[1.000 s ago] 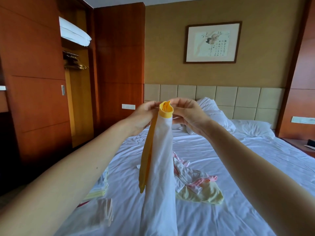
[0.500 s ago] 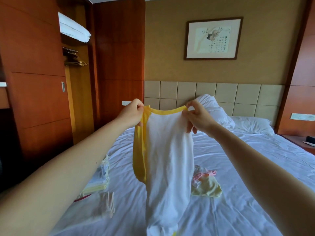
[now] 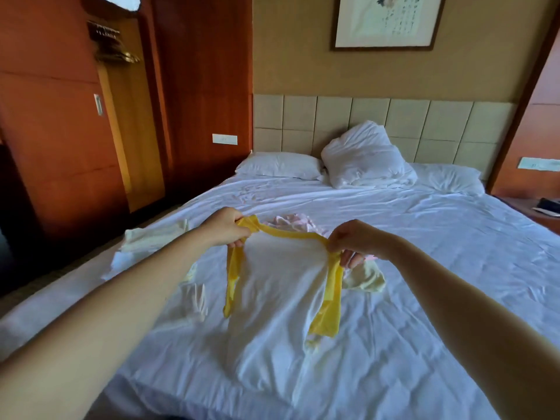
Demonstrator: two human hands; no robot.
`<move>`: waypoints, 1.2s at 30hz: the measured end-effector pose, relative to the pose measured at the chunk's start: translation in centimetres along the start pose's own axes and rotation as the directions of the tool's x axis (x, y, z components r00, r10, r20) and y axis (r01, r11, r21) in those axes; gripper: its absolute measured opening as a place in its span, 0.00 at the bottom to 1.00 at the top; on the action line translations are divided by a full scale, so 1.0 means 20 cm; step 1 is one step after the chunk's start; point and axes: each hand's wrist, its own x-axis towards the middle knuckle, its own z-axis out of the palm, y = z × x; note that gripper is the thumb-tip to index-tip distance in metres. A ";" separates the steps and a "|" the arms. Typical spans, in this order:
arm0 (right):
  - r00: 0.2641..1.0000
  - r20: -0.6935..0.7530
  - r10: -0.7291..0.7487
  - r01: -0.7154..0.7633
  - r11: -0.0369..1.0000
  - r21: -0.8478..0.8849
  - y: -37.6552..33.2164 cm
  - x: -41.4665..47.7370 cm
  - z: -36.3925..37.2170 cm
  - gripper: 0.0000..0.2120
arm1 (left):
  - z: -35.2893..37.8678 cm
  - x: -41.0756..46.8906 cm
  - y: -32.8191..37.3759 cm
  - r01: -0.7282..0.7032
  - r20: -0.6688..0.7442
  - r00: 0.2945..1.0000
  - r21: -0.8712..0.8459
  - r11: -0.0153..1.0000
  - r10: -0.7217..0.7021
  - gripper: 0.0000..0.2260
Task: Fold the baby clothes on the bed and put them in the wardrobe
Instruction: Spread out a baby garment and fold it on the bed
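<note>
A white baby garment with yellow trim (image 3: 281, 286) lies spread on the white bed (image 3: 439, 268), its body flat and pointing toward me. My left hand (image 3: 225, 227) pinches its left shoulder and my right hand (image 3: 351, 242) pinches its right shoulder, the yellow neckline stretched between them just above the sheet. Behind the neckline sits a crumpled pink and white garment (image 3: 291, 221). A pale yellow garment (image 3: 368, 278) lies just right of my right hand. Folded pale clothes (image 3: 148, 241) rest near the bed's left edge. The wooden wardrobe (image 3: 60, 122) stands at the left with its door open.
Two white pillows (image 3: 363, 156) lie against the padded headboard. A small pale folded piece (image 3: 194, 301) lies under my left forearm. A nightstand (image 3: 542, 207) with a dark object stands at the far right. Hangers (image 3: 112, 47) hang inside the wardrobe.
I have lowered the garment from hanging in the air onto the bed and pulled its shoulders apart. My head has tilted down toward the mattress.
</note>
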 end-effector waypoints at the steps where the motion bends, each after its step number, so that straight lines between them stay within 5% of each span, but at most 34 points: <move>1: 1.000 0.008 0.017 -0.017 0.999 0.031 0.05 0.00 0.06 0.04 | 0.05 -0.01 -0.05 0.014 0.011 1.000 0.005 1.000 -0.014 0.03; 7: 0.995 0.025 0.098 -0.101 0.947 0.305 0.27 -0.04 0.33 0.04 | 0.29 -0.10 -0.33 0.121 0.085 0.988 0.062 0.991 -0.126 0.09; 12: 0.983 0.105 0.151 -0.177 0.935 0.308 0.39 -0.05 0.45 0.08 | 0.38 -0.19 -0.45 0.190 0.046 0.980 0.052 0.980 -0.193 0.09; 20: 0.959 0.239 0.154 -0.193 0.970 0.146 0.46 0.00 0.41 0.05 | 0.44 -0.16 -0.43 0.339 0.070 0.937 -0.420 0.842 -0.342 0.06; 25: 0.984 0.029 0.174 -0.176 0.945 0.275 0.40 0.11 0.28 0.09 | 0.38 -0.06 -0.36 0.307 0.043 0.933 -0.609 0.731 -0.356 0.03; 29: 0.986 -0.103 0.132 -0.071 0.888 0.454 0.25 0.25 0.14 0.08 | 0.24 0.10 -0.28 0.213 -0.047 0.959 -0.531 0.820 -0.280 0.05; 36: 0.954 -0.297 0.039 0.052 0.955 0.292 -0.07 0.55 -0.15 0.08 | -0.11 0.56 -0.15 0.042 -0.261 0.961 -0.171 0.984 -0.087 0.07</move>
